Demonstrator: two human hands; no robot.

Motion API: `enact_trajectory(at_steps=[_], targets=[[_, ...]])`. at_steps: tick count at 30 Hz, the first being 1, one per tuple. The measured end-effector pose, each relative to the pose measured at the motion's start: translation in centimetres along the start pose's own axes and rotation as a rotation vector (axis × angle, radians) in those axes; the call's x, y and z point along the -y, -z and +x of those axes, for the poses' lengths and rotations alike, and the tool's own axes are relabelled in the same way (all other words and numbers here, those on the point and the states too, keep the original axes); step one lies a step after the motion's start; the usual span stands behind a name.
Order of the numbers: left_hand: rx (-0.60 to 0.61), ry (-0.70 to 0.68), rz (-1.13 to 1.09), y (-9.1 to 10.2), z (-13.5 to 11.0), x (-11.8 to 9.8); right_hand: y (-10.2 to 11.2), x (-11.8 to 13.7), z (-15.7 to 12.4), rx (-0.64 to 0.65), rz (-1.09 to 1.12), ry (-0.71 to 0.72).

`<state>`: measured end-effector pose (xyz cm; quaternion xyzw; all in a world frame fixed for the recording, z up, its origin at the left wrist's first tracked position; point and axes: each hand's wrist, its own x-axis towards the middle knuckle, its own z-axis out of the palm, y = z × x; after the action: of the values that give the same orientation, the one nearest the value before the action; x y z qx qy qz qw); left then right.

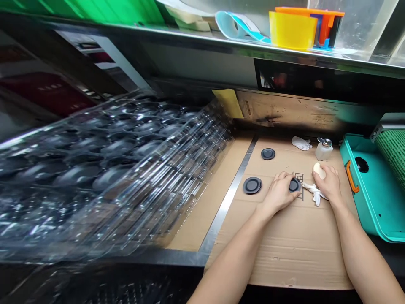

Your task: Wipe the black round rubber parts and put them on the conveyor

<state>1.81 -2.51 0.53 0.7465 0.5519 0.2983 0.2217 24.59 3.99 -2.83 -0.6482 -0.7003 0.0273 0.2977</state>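
My left hand is closed round the edge of a black round disc on the cardboard. Its fingers and thumb grip the rim from the left. In my right hand is a cream-coloured rounded pad, possibly a sponge, pinched by the fingers. A crumpled white cloth lies between the two hands. Left of my left hand a second black disc lies flat, and another disc rests farther back.
Stacked clear plastic trays with dark round parts fill the left. A small bottle with a metal top and a white crumpled piece stand behind my hands. On the right is a teal bin; a shelf runs overhead.
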Motion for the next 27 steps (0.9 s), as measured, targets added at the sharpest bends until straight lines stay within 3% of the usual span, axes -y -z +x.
enact_trajectory(at_steps=[4,9,13,19,22,27], targets=[[-0.105,-0.032,-0.09,1.1,0.6,1.0,-0.2,-0.2,0.0,-0.005,0.005,0.007],[-0.219,0.015,-0.135,5.1,2.3,3.4,-0.5,-0.3,0.0,-0.003,0.012,0.002],[-0.272,0.092,-0.465,7.2,2.1,3.4,-0.7,-0.3,0.0,-0.005,0.012,-0.006],[0.061,0.238,-1.336,6.3,-1.6,0.9,-0.6,-0.2,-0.2,-0.003,0.003,-0.019],[0.134,0.257,-1.456,5.6,-3.0,0.2,-0.6,-0.4,-0.1,-0.006,0.01,-0.005],[0.224,0.248,-1.449,5.3,-3.8,-0.1,-0.9,-0.8,0.1,-0.019,0.018,0.008]])
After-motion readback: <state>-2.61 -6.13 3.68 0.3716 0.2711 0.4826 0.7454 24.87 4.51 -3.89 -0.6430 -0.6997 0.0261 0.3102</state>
